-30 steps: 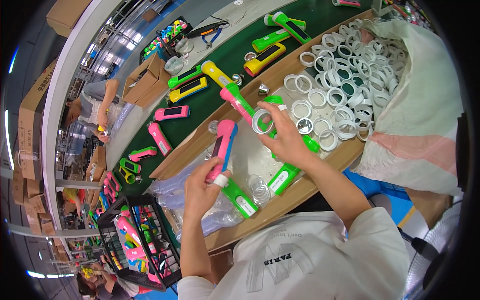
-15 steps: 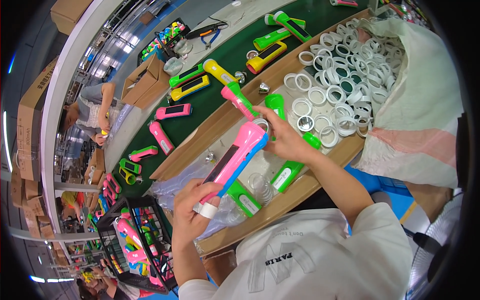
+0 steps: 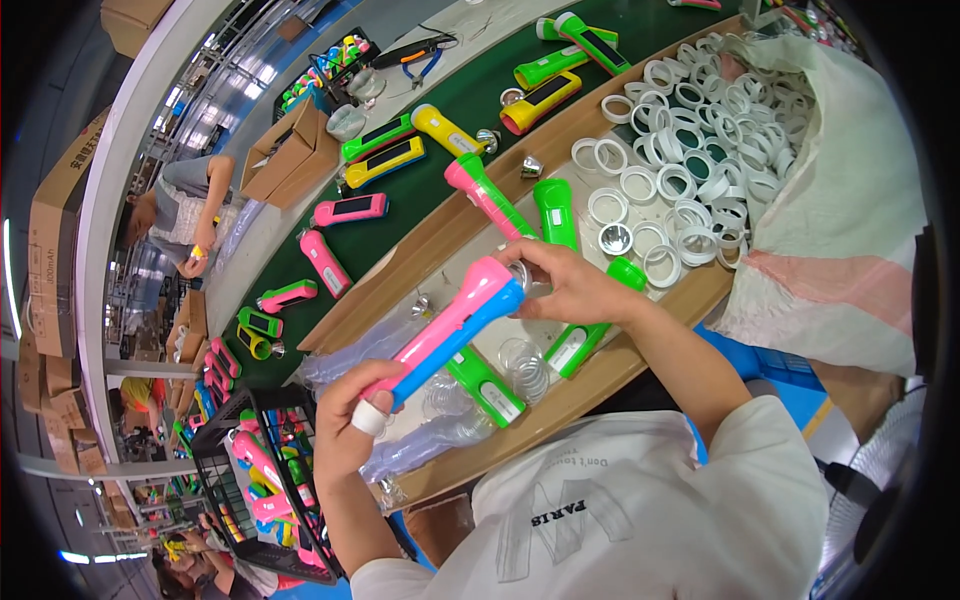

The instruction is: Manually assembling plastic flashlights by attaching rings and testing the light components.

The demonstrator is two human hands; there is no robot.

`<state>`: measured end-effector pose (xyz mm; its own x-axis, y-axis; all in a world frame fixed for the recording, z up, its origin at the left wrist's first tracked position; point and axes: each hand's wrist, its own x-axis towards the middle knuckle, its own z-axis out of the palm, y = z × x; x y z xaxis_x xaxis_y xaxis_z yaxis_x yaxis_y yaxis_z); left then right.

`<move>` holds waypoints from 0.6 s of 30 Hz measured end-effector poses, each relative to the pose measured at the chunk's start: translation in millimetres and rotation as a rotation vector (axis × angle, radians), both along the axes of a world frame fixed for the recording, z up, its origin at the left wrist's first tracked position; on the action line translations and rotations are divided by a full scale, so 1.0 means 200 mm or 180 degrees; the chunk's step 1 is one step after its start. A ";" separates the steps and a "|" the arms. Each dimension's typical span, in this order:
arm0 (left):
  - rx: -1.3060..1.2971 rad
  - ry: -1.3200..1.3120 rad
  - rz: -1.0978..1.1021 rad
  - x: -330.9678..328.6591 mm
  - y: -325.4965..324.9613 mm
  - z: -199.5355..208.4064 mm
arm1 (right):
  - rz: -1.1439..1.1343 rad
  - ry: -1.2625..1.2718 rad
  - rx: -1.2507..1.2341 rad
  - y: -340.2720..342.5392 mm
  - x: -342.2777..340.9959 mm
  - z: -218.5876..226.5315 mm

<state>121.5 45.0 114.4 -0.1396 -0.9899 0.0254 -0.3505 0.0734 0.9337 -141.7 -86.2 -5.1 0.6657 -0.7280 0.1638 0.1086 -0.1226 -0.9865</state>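
Observation:
My left hand (image 3: 352,412) is wrapped around the handle end of a pink and blue flashlight (image 3: 452,328); its thumb carries a white wrap. The flashlight tilts up to the right, with its wide head toward my right hand (image 3: 568,285). Right fingers and thumb pinch a pale, shiny ring (image 3: 519,276) at the open front of that head. Fingers partly hide the ring, so I cannot tell how far it sits on. Just beyond lie a pink and green flashlight (image 3: 488,195) and a green one (image 3: 555,212). Another green flashlight (image 3: 485,385) lies beneath the held one.
A cardboard tray (image 3: 590,385) holds many white rings (image 3: 690,150), stacked clear discs (image 3: 524,368) and plastic bags. A white sack (image 3: 830,220) stands at right. Several flashlights lie on the green belt (image 3: 400,215). A black crate (image 3: 270,480) stands lower left; a co-worker (image 3: 190,220) sits beyond.
The flashlight has rolled, hiding its dark panel and showing more of its blue side. My left hand has moved left and slightly down; my right hand has come down a little with the ring.

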 end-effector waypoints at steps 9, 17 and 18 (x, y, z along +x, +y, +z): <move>0.0450 -0.1374 -0.0121 0.01 -0.04 0.08 | 0.0012 0.1198 -0.1783 0.07 -0.06 0.09; 0.1835 0.0639 -0.0539 0.07 0.02 -0.10 | 0.1183 0.0400 -0.1342 0.14 -0.18 0.26; 0.1722 0.1027 -0.0355 0.03 0.04 -0.15 | 0.1171 0.0428 -0.1323 0.16 -0.18 0.24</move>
